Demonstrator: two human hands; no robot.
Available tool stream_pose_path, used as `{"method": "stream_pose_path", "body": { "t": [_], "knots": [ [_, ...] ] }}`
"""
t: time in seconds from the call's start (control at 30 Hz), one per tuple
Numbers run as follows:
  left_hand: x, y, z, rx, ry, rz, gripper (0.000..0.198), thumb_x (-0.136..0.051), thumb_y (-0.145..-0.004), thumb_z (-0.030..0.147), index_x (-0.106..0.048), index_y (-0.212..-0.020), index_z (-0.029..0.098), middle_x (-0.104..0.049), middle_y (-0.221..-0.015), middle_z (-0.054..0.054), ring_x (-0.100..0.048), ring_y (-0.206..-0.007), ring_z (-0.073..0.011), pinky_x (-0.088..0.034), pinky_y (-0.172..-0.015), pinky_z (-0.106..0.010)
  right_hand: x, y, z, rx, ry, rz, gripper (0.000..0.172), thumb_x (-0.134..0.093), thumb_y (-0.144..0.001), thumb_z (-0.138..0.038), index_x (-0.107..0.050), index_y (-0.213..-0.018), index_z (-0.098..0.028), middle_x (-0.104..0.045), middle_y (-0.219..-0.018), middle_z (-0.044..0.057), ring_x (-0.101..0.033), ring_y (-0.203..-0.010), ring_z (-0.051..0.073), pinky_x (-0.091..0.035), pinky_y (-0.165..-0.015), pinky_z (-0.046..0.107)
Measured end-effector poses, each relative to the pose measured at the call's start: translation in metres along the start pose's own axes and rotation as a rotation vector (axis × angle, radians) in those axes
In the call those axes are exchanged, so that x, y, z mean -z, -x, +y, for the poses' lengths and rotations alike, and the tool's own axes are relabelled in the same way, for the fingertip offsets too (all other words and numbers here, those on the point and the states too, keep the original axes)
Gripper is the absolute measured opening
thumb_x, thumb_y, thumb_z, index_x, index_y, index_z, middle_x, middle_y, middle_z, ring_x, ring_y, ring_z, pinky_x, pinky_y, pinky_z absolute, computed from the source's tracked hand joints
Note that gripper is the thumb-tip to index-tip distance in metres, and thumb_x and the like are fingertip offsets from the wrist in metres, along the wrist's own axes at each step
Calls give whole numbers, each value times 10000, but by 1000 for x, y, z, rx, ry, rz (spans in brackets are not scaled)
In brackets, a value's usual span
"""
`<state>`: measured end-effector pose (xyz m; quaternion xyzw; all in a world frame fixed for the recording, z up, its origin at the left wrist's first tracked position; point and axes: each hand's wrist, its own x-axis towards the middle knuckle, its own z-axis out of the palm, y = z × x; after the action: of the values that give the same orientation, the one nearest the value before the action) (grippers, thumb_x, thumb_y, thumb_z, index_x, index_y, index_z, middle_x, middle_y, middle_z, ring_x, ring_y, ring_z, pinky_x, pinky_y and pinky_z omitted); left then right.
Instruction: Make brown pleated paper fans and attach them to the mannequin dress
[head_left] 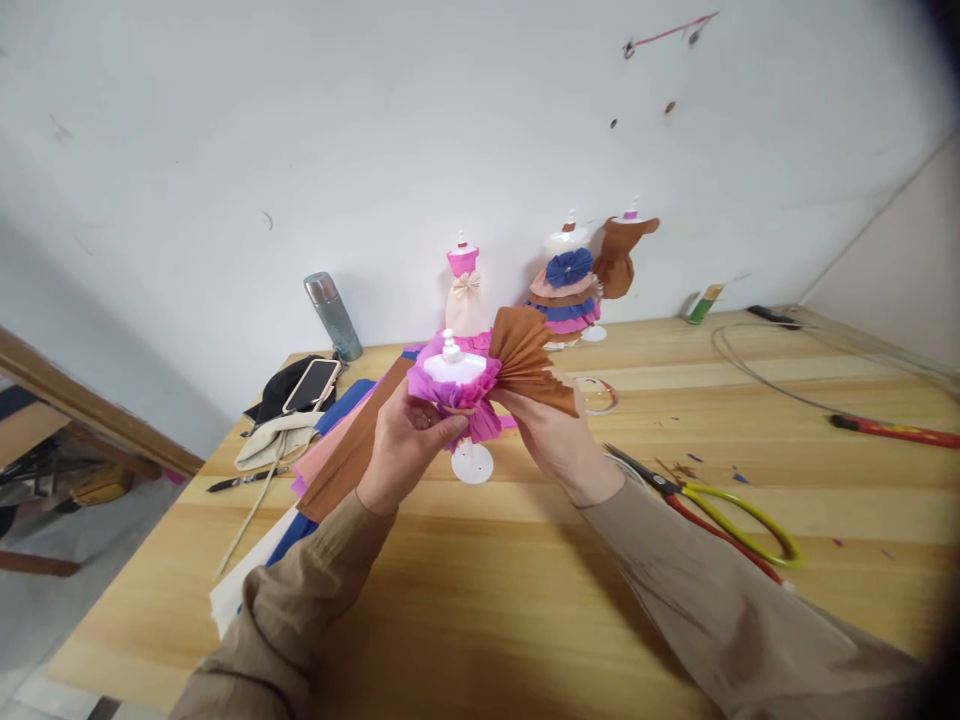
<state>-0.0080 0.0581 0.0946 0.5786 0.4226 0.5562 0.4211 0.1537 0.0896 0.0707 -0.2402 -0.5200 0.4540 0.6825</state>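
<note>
Principal item: one small white dress form in ruffled magenta paper (pixel 456 370), held at the centre of the frame. Its ruffle is grasped at the lower front by the left hand (pixel 409 425), thumb pressed across the front. One pleated brown paper fan (pixel 529 355) is set against its right edge, lying partly over the right hand (pixel 551 435); the right fingertips are hidden, so whether anything is gripped by them cannot be told.

Risks: the ruffle could be crushed or torn by too firm a thumb; the pleats could be flattened by the right hand if it is turned upward; the fan could be dislodged if its narrow end is poorly secured.

Counted: dress forms, four, the other three being one with a pink bodice and cream skirt (pixel 465 285), one with a tiered skirt and blue rosette (pixel 568 268), and one in brown (pixel 619 260), all at upper centre to upper right. Scissors with yellow and red handles (pixel 666 487), one pair, right of centre. Grey-green metal flask (pixel 332 315), one, and pale-edged phone (pixel 312 386), one, both left of centre.
</note>
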Motion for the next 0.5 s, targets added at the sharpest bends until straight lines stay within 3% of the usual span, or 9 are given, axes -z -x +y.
{"method": "stream_pose_path", "body": {
  "t": [0.1,0.2,0.5],
  "knots": [
    [1,0,-1,-20,37,-42,412,-824,-641,291,-620,-960,129,-693,-892,-62,-647,-768,-166,-543,-716,-301,-2,1,-11,26,79,-27,159,-774,-672,-256,-655,-776,-231,-726,-798,7,-669,-747,185,-555,-730,337],
    [0,-1,-1,7,13,-58,387,-830,-632,295,-640,-919,120,-687,-848,-57,-629,-716,-158,-534,-674,-294,-2,-3,-17,22,102,-34,145,-769,-676,-266,-647,-745,-231,-719,-775,15,-662,-735,192,-554,-704,338],
    [-9,-4,12,61,58,-152,381,-850,-587,287,-645,-855,112,-665,-740,-32,-604,-656,-146,-511,-633,-281,14,-14,-9,-41,63,-188,221,-769,-707,-346,-723,-897,-244,-751,-973,31,-686,-948,249,-547,-899,415]
  ]
}}
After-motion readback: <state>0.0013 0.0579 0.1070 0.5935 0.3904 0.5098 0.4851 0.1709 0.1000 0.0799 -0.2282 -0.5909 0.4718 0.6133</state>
